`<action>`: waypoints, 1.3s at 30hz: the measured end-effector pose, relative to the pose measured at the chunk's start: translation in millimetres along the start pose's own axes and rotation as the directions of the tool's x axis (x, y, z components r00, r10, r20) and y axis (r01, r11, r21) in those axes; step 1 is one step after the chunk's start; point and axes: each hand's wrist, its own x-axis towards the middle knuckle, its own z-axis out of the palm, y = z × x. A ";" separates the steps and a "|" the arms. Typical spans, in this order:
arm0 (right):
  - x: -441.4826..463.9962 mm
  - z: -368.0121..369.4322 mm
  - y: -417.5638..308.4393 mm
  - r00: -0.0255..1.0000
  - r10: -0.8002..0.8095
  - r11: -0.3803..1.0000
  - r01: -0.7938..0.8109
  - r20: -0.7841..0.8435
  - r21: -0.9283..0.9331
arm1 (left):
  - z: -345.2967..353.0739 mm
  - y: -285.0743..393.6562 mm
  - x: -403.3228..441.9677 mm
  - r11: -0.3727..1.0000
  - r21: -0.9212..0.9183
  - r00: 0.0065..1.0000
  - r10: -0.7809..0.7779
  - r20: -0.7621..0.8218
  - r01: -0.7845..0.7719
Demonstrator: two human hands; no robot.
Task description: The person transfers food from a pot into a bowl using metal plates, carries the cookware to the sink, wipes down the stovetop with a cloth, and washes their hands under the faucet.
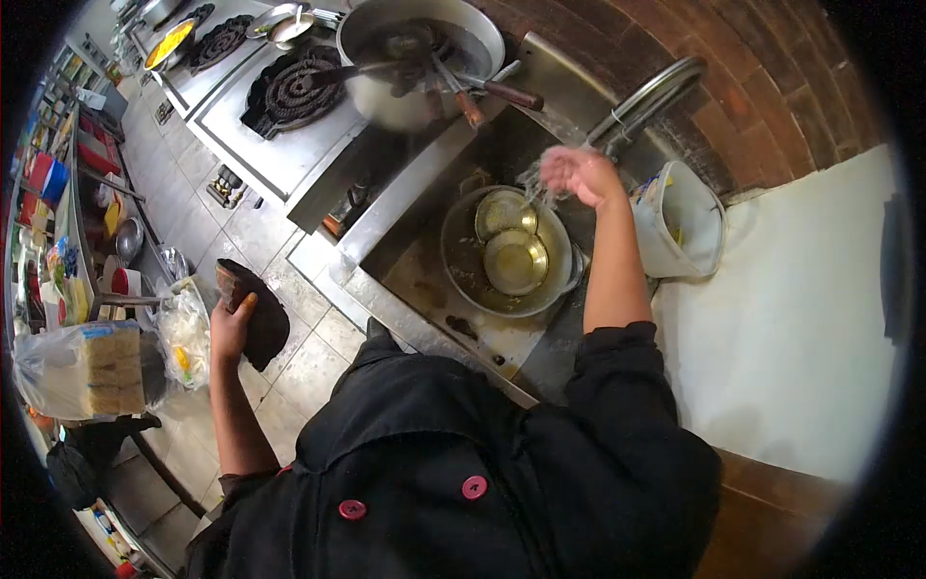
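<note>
My right hand (582, 177) is held under the running water at the curved metal faucet (666, 85). Its fingers are apart and nothing is in them. Below it, in the metal sink (410, 256), sits a large pot (461, 275) with two round, shiny metal dishes (516, 264) in it. Away on the left, over the tiled floor, my left hand (230, 328) is closed around a dark, flat, floppy-looking object (264, 318). Its exact kind I cannot make out.
A big pot (381, 101) holding several handled utensils stands at the sink's far edge, beside the stove burner (294, 89). To the right is a whitish bucket (666, 232). Shelves with bagged bread (114, 372) line the left side.
</note>
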 end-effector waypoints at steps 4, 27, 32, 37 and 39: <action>-9.2 5.7 -13.7 0.999 -0.029 0.996 0.032 -0.036 0.081 | -0.6 4.6 -4.8 1.000 0.015 1.000 -0.009 -0.026 0.010; -26.2 10.4 -30.3 0.995 -0.089 0.976 0.077 -0.046 -0.206 | -18.4 -83.8 -21.7 0.960 -0.059 0.954 -0.280 -0.104 0.275; -34.2 25.8 -23.8 0.985 0.030 0.981 0.004 0.171 -0.194 | -38.3 -177.0 -46.0 0.842 -0.188 0.842 -0.529 -0.105 0.506; -10.2 -12.8 -23.1 0.942 -0.096 0.901 -0.055 -0.322 -0.429 | -27.9 -150.8 -89.2 0.691 -0.078 0.667 -0.716 -0.205 0.718; 25.2 -76.1 1.6 0.866 -0.203 0.932 0.028 -0.457 -0.362 | -54.7 -238.4 -101.3 0.808 0.129 0.818 -0.563 -0.121 0.575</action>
